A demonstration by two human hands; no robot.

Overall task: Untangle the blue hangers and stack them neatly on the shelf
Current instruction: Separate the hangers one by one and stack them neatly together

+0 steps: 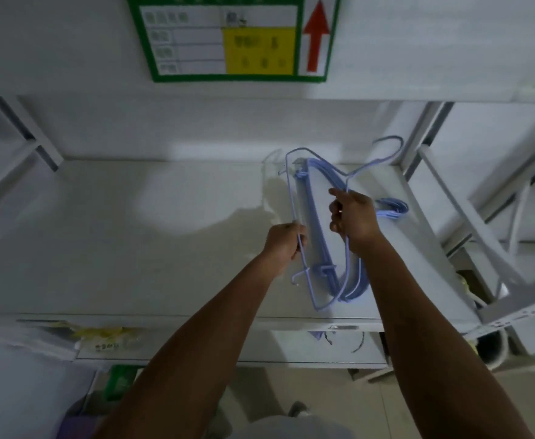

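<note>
Both my hands hold one thin blue hanger (291, 185) above the white shelf (133, 248). My left hand (286, 240) grips its straight bottom bar. My right hand (351, 215) grips its shoulder wire near the neck, and its hook (389, 144) points toward the back right. Under the held hanger lies a stack of blue hangers (318, 242) on the right part of the shelf, lined up front to back, with their hooks (393, 209) bunched to the right of my right hand.
A green-framed label sign (228, 36) with a red arrow hangs on the shelf edge above. White shelf uprights (468, 198) slant at the right and left. Below the shelf's front edge lie yellow-marked bags (101, 334) and a bit of blue hanger (320, 335).
</note>
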